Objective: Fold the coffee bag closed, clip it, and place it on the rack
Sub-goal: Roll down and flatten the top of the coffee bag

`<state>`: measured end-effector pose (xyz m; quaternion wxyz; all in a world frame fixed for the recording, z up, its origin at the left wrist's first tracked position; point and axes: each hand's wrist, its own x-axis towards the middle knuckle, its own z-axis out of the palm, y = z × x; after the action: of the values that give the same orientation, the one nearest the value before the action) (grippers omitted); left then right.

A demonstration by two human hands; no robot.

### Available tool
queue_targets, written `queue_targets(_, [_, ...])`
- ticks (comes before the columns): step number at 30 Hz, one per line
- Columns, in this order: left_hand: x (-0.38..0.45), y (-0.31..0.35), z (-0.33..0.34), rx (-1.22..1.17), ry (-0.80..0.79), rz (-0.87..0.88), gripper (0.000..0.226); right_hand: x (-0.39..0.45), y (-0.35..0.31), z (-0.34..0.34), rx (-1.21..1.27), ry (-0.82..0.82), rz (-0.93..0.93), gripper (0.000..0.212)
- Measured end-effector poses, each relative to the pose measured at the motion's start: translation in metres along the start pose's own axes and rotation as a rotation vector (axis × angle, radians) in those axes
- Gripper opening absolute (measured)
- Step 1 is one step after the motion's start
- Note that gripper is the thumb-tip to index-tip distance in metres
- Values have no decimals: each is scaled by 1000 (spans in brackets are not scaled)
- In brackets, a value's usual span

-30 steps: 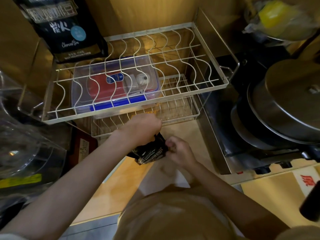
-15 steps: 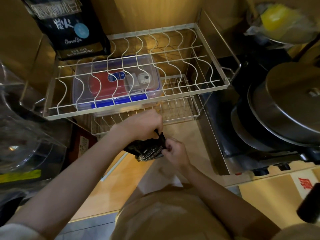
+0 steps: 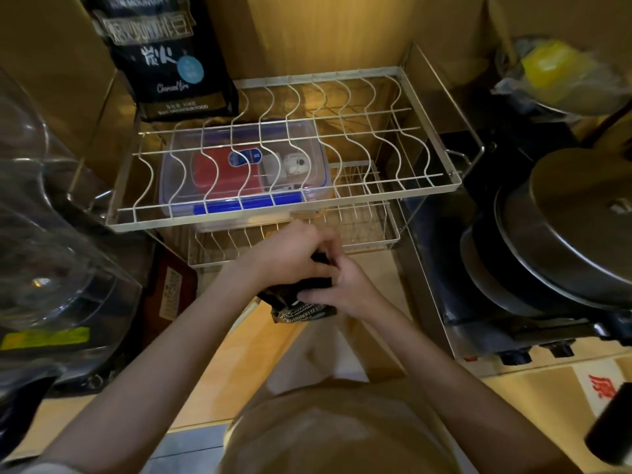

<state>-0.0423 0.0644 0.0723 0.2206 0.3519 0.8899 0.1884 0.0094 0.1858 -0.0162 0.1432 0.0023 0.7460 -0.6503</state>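
Two coffee bags are in view: a small black one (image 3: 301,304) held over the wooden surface (image 3: 239,357) just near of the two-tier wire rack (image 3: 284,222), and a larger one (image 3: 171,59) standing at the top tier's far-left corner. The left hand (image 3: 290,258) and right hand (image 3: 345,289) each keep a closed grip on the small bag's top. One clear box (image 3: 244,172) sits on the lower tier; the top tier's right side lies bare up to its rim.

Dim, warm yellow light is washing the scene, pooling brightest behind the wire rack (image 3: 284,145). Wide-angle distortion is bending the edges, and the hands are smearing with slight blur.
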Motion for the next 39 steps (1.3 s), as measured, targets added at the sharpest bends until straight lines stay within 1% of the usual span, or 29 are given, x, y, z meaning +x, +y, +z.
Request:
queue_targets(2, [-18,-8,-1,-273,3,-45,43,4,-11,1,35,-34,-2,48])
queue_targets(4, [-43,-27,3,-544,-37,-78,63,7,-14,0,13,-33,-28,41])
queue_targets(6, [-68,-51,18,-715,-2,-128,82,8,-16,-2,2,-25,-26,37])
queue_targets(9, [-88,-74,66,-745,139,-292,107,10,-16,-3,13,7,17,21])
queue_targets(10, [-88,-76,86,-742,171,-328,115,10,-18,-3,0,12,24,17])
queue_targets(11, [-86,-75,103,-737,195,-341,117,10,-19,-4,-15,4,24,15])
queue_targets(14, [-72,-70,141,-738,298,-341,105,7,-24,-5,-15,-22,15,13])
queue_targets(16, [-58,-72,152,-738,375,-354,106,4,-25,-9,-11,-23,9,12])
queue_targets(18, [-47,-71,155,-737,429,-404,102,0,-26,-14,-38,-30,27,11])
queue_targets(19, [-43,-70,153,-746,436,-420,96,-2,-28,-17,-55,-45,34,12])
queue_targets(21, [-38,-67,148,-746,424,-403,75,-5,-33,-24,-108,-90,30,16])
queue_targets(22, [-36,-67,146,-728,406,-397,71,-6,-36,-26,-160,-107,27,17])
queue_targets(24, [-34,-66,143,-662,379,-402,75,-7,-44,-30,-284,-134,19,15])
queue_targets(26, [-33,-69,145,-589,361,-420,83,-6,-54,-32,-422,-138,-9,27])
queue_targets(28, [-35,-67,144,-525,347,-440,87,-7,-66,-31,-614,-130,-70,37])
queue_targets(31, [-39,-63,141,-441,377,-465,80,-7,-83,-20,-946,-144,-181,42])
queue_targets(34, [-37,-58,142,-336,389,-475,71,-6,-87,2,-1164,-223,-299,50])
queue_targets(36, [-34,-54,142,-263,382,-461,69,-5,-85,14,-1291,-260,-323,48])
queue_targets(39, [-32,-48,140,-252,380,-461,62,-1,-82,20,-1489,-270,-262,31])
